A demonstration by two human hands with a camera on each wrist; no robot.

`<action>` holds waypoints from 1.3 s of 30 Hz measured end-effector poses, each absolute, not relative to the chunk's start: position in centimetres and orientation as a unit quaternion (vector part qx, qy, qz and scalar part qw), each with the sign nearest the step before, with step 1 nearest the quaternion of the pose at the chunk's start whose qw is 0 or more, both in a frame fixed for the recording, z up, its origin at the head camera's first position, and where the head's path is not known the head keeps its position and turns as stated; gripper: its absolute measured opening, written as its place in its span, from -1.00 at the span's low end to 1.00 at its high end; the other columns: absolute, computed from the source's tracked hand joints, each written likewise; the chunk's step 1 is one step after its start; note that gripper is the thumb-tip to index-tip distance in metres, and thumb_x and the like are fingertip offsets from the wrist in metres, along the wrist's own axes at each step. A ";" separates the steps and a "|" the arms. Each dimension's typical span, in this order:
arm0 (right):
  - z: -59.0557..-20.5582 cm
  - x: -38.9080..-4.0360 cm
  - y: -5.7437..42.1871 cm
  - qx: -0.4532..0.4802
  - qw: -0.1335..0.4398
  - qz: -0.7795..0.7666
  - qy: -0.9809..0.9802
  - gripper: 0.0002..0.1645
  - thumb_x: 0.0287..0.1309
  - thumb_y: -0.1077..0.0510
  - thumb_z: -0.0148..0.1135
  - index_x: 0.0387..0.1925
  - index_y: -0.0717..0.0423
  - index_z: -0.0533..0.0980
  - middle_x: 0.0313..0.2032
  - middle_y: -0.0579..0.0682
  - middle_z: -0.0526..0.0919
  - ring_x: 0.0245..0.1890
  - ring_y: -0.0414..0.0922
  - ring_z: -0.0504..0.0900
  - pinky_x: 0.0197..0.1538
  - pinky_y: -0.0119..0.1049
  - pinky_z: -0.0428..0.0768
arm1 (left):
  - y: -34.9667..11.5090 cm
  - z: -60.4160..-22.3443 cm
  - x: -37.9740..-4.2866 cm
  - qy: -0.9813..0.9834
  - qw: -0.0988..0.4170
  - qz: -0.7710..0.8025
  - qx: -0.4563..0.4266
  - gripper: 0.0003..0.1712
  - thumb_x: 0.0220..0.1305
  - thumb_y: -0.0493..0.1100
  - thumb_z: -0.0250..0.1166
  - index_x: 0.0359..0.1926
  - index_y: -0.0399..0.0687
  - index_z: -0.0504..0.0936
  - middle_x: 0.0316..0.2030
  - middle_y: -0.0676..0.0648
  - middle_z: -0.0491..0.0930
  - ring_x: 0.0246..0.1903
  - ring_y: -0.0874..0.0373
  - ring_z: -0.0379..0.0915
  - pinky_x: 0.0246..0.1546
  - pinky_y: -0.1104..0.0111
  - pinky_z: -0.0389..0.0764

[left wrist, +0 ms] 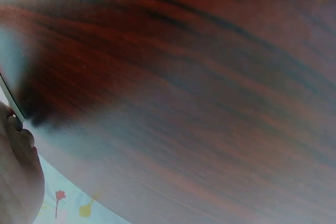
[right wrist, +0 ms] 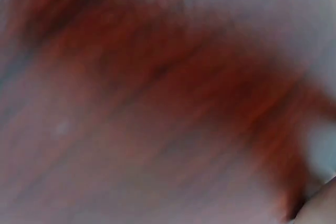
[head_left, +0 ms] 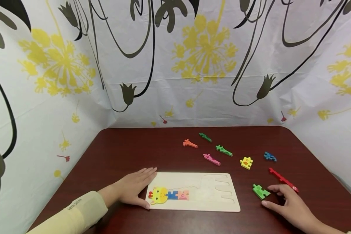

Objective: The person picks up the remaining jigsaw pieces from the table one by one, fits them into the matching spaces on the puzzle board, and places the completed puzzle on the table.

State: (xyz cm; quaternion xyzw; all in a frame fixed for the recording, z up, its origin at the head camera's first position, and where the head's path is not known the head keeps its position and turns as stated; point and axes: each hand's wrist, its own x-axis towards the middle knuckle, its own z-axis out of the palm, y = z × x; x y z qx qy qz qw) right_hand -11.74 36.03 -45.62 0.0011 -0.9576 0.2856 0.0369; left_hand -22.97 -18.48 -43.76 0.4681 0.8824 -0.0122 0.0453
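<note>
A pale wooden puzzle board (head_left: 210, 185) lies on the dark table, with a giraffe head (head_left: 159, 195), a blue piece (head_left: 173, 195) and a pink piece (head_left: 183, 195) set in it. My left hand (head_left: 137, 187) rests at its left edge, fingers straight and thumb spread at the lower corner. In the left wrist view that hand (left wrist: 20, 177) shows only partly, by the board's edge. My right hand (head_left: 292, 206) is beside a green puzzle piece (head_left: 261, 191), thumb and index finger apart around its right corner. The right wrist view is blurred, a sliver of hand (right wrist: 321, 205) showing.
Beyond the board lie orange (head_left: 190, 143), dark green (head_left: 205, 137), light green (head_left: 224, 150) and pink (head_left: 212, 159) leg-like pieces. Further right are a yellow piece (head_left: 246, 162), a blue piece (head_left: 270, 156) and a long red piece (head_left: 283, 179). A patterned cloth (head_left: 169, 65) hangs behind the table.
</note>
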 end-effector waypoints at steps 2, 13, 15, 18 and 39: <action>-45.8 -11.7 35.9 0.001 0.044 0.283 -0.958 -0.19 -0.06 -0.25 0.47 0.03 0.27 0.48 -0.03 0.13 0.52 -0.08 0.03 0.49 -0.23 -0.35 0.51 | -18.4 -43.8 -22.9 0.883 0.045 -0.011 0.468 0.32 0.05 0.69 -0.11 0.52 -0.19 -0.03 0.51 -0.12 -0.08 0.47 0.02 -0.18 0.39 0.12 0.03; -46.3 -11.7 35.1 -0.016 0.057 0.297 -0.953 -0.13 -0.08 -0.27 0.48 0.04 0.32 0.47 -0.02 0.20 0.51 -0.02 0.16 0.47 -0.07 0.10 0.48 | -18.5 -43.9 -22.9 0.885 0.048 -0.015 0.462 0.31 0.05 0.70 -0.13 0.52 -0.17 -0.04 0.51 -0.11 -0.10 0.47 0.04 -0.19 0.40 0.13 0.03; -46.2 -11.8 35.0 -0.018 0.059 0.295 -0.954 -0.13 -0.08 -0.28 0.47 0.04 0.31 0.48 -0.03 0.20 0.52 -0.04 0.14 0.48 -0.08 0.09 0.49 | -18.5 -43.9 -22.9 0.886 0.048 -0.017 0.461 0.31 0.05 0.70 -0.13 0.52 -0.16 -0.04 0.51 -0.10 -0.10 0.47 0.04 -0.19 0.40 0.13 0.03; -46.2 -11.8 34.9 -0.019 0.060 0.290 -0.955 -0.14 -0.09 -0.29 0.47 0.03 0.29 0.50 -0.03 0.18 0.54 -0.04 0.14 0.48 -0.10 0.09 0.49 | -18.4 -43.8 -22.8 0.886 0.051 -0.014 0.461 0.31 0.05 0.69 -0.11 0.52 -0.17 -0.04 0.51 -0.11 -0.10 0.47 0.04 -0.19 0.40 0.13 0.03; -46.4 -11.7 34.5 -0.031 0.071 0.283 -0.956 -0.29 -0.02 -0.25 0.45 -0.04 0.21 0.58 -0.11 0.11 0.56 -0.10 0.07 0.44 -0.17 0.02 0.43 | -18.5 -44.0 -22.8 0.886 0.050 -0.010 0.461 0.30 0.05 0.69 -0.12 0.52 -0.16 -0.04 0.51 -0.10 -0.10 0.47 0.06 -0.20 0.40 0.13 0.02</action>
